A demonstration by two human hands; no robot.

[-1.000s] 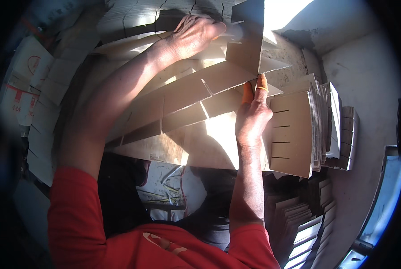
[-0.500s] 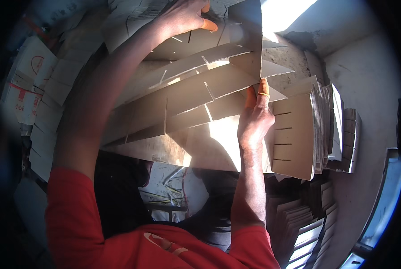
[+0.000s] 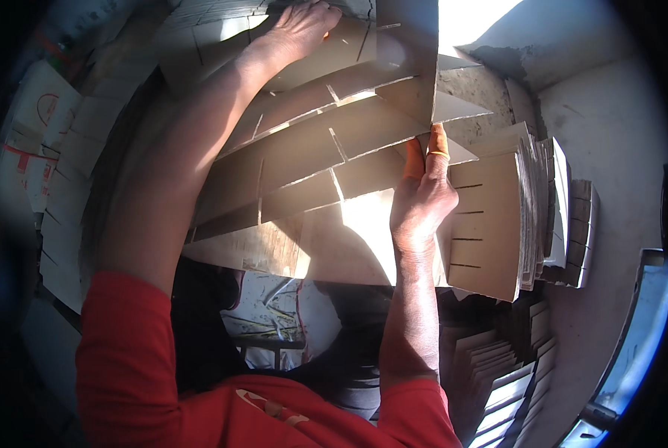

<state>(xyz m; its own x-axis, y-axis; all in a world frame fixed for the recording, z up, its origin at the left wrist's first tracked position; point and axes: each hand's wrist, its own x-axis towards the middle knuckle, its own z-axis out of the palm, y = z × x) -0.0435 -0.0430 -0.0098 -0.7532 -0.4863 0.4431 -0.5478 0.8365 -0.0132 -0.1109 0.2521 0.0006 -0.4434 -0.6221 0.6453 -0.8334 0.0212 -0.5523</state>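
Several long slotted cardboard strips (image 3: 297, 153) lie fanned across in front of me, standing on edge. A cross strip (image 3: 407, 60) rises upright through their right ends. Around the near lower corner of that cross strip, my right hand (image 3: 424, 194) is closed, with orange finger covers on its thumb and finger. Farther off to the upper left, my left hand (image 3: 304, 33) is bent with curled fingers over a slotted cardboard sheet (image 3: 319, 63). An orange cover shows at one fingertip; what these fingers grip, if anything, is hidden.
To the right stands a stack of slotted cardboard pieces (image 3: 487, 224), with more bundles behind it. Further cardboard pieces (image 3: 498, 373) lie low at the right. A white carton (image 3: 39, 149) with red marks is at the left. Sunlight falls on the wooden board (image 3: 274, 246).
My left hand has shifted a little left and turned, its back now showing. The strips have tilted slightly with the view. My right hand keeps its hold on the cross strip.
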